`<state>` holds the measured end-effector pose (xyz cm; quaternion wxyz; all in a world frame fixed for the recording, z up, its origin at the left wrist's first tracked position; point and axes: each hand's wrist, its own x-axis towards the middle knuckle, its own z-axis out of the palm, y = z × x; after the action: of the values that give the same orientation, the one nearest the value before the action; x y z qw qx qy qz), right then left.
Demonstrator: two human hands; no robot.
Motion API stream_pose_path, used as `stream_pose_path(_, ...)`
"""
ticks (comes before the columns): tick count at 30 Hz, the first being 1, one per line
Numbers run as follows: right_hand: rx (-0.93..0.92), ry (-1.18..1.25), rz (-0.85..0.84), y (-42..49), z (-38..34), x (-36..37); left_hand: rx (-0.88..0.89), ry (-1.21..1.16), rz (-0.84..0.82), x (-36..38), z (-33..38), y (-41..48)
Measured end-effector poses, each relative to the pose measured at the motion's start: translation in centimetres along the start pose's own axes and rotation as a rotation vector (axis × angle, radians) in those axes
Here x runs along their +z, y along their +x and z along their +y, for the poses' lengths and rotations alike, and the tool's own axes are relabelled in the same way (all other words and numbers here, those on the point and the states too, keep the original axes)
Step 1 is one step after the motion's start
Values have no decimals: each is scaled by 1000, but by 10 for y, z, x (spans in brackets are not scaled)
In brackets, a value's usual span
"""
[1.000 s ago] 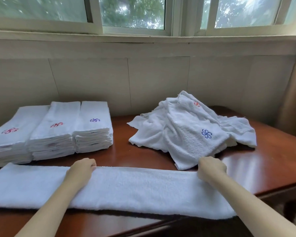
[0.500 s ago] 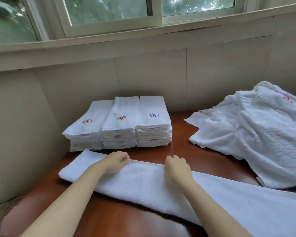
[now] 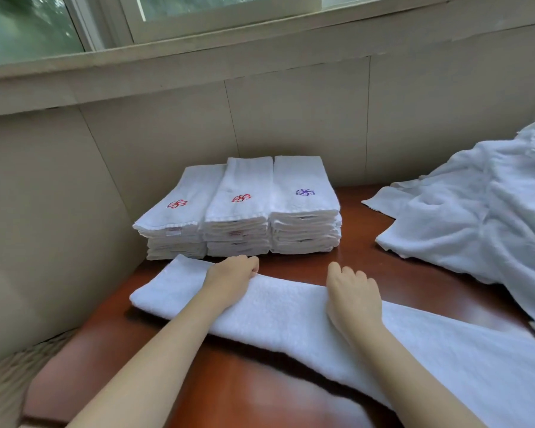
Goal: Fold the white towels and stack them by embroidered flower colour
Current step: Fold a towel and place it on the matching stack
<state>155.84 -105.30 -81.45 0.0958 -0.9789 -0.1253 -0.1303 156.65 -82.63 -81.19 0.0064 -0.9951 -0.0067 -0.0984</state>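
A white towel (image 3: 278, 310), folded into a long strip, lies across the front of the wooden table (image 3: 254, 393). My left hand (image 3: 230, 276) rests near the strip's left end, fingers curled round its far edge. My right hand (image 3: 351, 293) lies on the strip a little to the right, fingers relaxed on the cloth. Behind them stand three stacks of folded towels: two with a red flower (image 3: 176, 204) (image 3: 241, 198) on top and one with a purple flower (image 3: 305, 192). No flower shows on the strip.
A heap of unfolded white towels (image 3: 476, 230) covers the right side of the table. The stacks sit in the corner against the beige wall panels (image 3: 291, 125) under a window sill. The table's left edge drops to a woven floor covering (image 3: 3, 390).
My view has swung left toward the stacks. Both hands have slid left along the strip, and my right hand has come much closer to the left one.
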Motion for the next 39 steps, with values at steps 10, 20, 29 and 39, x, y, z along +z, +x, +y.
stream_pose_path(10,-280,98,-337,-35,-41,18,-147,-415,-67,3,-14,-21)
stream_pose_path(20,-297,66,-391,-31,-39,26,-1136,-744,438,-6,-84,-83)
stream_pose_path(29,-341,83,-411,-34,-36,19,-1362,-1854,384,-28,-26,-62)
stream_pose_path(39,-42,974,-520,-33,5,-30,-928,-1354,702,-82,18,-51)
